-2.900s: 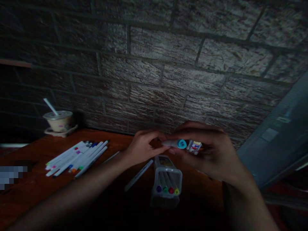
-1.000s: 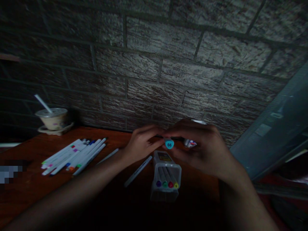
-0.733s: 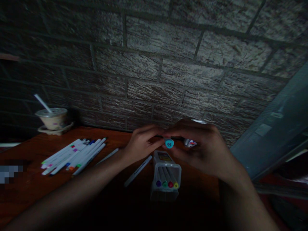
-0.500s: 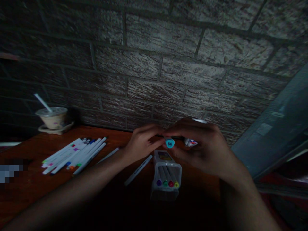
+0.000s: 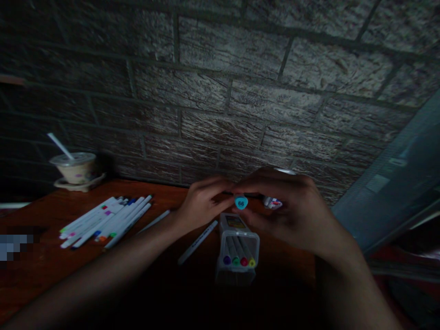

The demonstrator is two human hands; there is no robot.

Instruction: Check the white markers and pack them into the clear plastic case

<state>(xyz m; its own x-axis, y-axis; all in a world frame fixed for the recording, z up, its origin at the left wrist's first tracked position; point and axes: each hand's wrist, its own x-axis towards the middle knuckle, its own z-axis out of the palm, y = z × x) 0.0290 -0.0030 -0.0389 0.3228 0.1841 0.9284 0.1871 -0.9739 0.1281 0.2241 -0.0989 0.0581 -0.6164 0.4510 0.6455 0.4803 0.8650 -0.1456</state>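
A marker [image 5: 241,202] with a turquoise end numbered 66 points toward me, and most of its body is hidden behind that end. My right hand [image 5: 287,208] grips it between thumb and fingers. From the other side my left hand [image 5: 204,201] pinches at it, fingers closed together. Just below my hands lies a clear plastic case [image 5: 256,250], its open end facing me. Inside it rests a row of several markers [image 5: 235,260] with purple, green, red and yellow ends. Left of the case, a single white marker [image 5: 197,243] lies slanted on the table.
A pile of white markers [image 5: 106,222] with coloured ends covers part of the wooden table [image 5: 30,270] at left. Another marker [image 5: 154,222] lies partly behind my left arm. A lidded drink cup [image 5: 77,167] with a straw stands far left. The stone wall [image 5: 206,91] rises behind.
The marker's turquoise end has shifted very slightly left and up between my fingers. Both hands stay almost in the same place, and the case and loose markers have not moved.
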